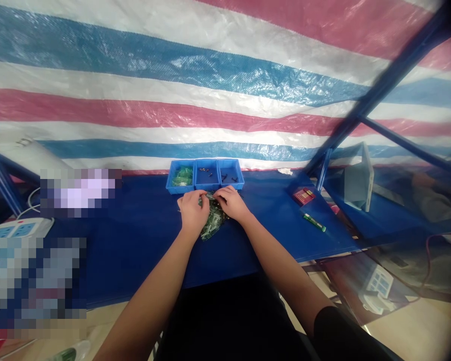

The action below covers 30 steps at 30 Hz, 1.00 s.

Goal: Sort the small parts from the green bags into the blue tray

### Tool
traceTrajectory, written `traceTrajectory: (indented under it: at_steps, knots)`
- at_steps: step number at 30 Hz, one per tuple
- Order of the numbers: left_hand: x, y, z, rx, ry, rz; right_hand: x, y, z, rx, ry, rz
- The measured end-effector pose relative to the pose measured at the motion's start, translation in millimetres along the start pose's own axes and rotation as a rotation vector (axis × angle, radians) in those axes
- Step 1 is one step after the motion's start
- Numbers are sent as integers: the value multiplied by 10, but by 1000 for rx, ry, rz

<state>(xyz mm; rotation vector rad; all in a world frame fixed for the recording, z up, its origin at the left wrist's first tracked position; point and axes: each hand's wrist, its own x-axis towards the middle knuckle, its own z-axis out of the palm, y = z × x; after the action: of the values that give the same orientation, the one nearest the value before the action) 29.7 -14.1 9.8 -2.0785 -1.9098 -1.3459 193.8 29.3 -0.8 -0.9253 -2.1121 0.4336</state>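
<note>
A clear plastic bag (212, 223) full of small, greenish-looking pieces lies on the blue tabletop in front of me; the exact kind of piece is too small to make out. My left hand (195, 210) is closed on the bag's upper left edge, thumb and fingers pinched together. On the upper right edge, my right hand (231, 203) also pinches the plastic. Just beyond my fingers stands a row of three joined blue bins. The left bin (168, 184) holds a green plastic bag, and the middle bin (206, 185) and right bin (237, 184) hold a few small dark parts.
A white power strip (41, 231) lies at the left edge of the blue table (135, 240). To the right are a small red box (303, 196) and a green tube (314, 222). Blue frame bars (383, 85) slant past the right side, before a striped tarp (173, 110).
</note>
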Motion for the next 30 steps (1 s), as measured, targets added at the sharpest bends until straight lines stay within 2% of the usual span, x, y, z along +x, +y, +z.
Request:
traceTrajectory:
  at_steps: [4,9,14,17,21,25,30]
  knots:
    - [3,24,-4,9,-31,36,7,-16,-30,23,109,18]
    - [-2,23,15,26,-97,90,1,-61,-63,18,140,-11]
    - [3,-42,38,0,-64,140,-7,-111,-71,68,182,-9]
    - [17,-74,36,-93,-34,147,-18,-115,-72,109,234,45]
    - [30,-67,8,-307,-14,75,-32,-76,-45,169,267,147]
    - [18,-24,-7,-406,-4,-36,-21,-10,-10,284,291,231]
    - [5,5,3,-469,-94,-167,7,33,4,457,288,308]
